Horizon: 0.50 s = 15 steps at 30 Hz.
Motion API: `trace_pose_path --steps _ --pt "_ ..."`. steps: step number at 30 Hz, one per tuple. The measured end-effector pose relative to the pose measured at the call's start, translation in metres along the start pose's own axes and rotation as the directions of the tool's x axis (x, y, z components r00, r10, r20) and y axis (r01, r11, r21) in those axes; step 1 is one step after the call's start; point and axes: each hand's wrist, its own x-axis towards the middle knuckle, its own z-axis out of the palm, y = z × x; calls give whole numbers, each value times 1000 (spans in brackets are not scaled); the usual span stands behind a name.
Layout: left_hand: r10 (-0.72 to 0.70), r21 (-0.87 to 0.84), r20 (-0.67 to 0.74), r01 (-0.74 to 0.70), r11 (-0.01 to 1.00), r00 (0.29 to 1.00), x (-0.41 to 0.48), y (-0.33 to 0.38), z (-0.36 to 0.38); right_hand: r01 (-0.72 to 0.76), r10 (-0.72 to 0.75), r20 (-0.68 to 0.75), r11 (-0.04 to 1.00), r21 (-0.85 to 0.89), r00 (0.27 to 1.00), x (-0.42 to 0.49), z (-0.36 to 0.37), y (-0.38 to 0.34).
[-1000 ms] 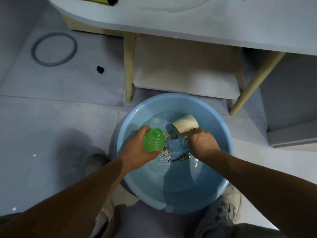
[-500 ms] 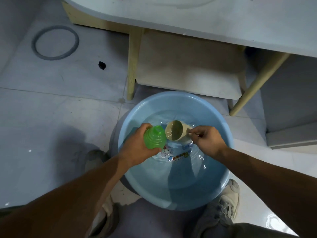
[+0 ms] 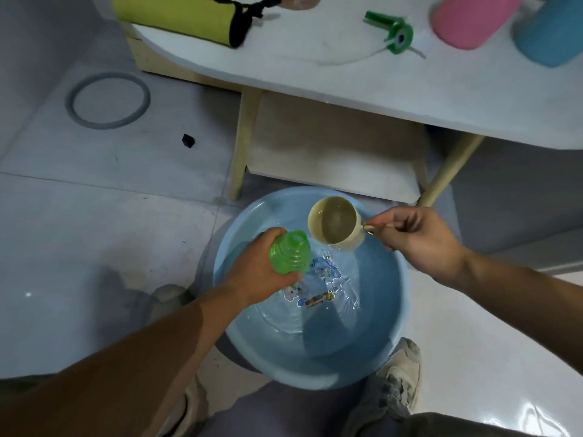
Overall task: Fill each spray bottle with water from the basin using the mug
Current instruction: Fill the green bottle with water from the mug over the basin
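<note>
A light-blue basin (image 3: 391,351) of water stands on the floor between my feet. My left hand (image 3: 258,272) grips a green ribbed spray bottle (image 3: 290,252), uncapped, mouth up, over the basin's left half. My right hand (image 3: 416,238) pinches the handle of a beige mug (image 3: 334,223) holding water, raised level above the basin's far rim, just right of the bottle's mouth. The green spray head (image 3: 392,31) lies on the white table (image 3: 347,80). A pink bottle (image 3: 470,17) and a blue bottle (image 3: 552,33) stand on the table at the top right.
A yellow-green pouch (image 3: 186,17) lies on the table's left end. Wooden table legs (image 3: 241,143) and a low shelf (image 3: 334,149) stand just behind the basin. A grey ring (image 3: 107,100) and a small black piece (image 3: 188,141) lie on the tiled floor at left.
My right hand lifted the mug out of the water, turned it upright and raised it above the basin's far rim. The bottle stayed in my left hand. The view tilted up, bringing the table top into sight.
</note>
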Motion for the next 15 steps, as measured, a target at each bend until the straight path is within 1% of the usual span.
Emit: trace_pose_path --steps 3,6,8,11,15 --pt "42 -4 -8 -42 999 999 0 11 1 59 -59 -5 998 -35 998 -13 -8 -21" --pt "70 -29 -16 -70 997 997 2 19 2 100 -101 -33 995 -26 994 -23 -12 -37" --pt "86 -19 -16 -86 996 996 1 23 1 113 -116 -54 993 -42 992 -26 -15 -43" --pt "98 -12 -17 -98 995 995 0 26 0 129 -138 -74 985 -117 988 -27 -19 -45" --pt "102 -9 -23 -102 995 995 -1 27 1 136 -149 -89 981 -137 985 -29 -21 -44"
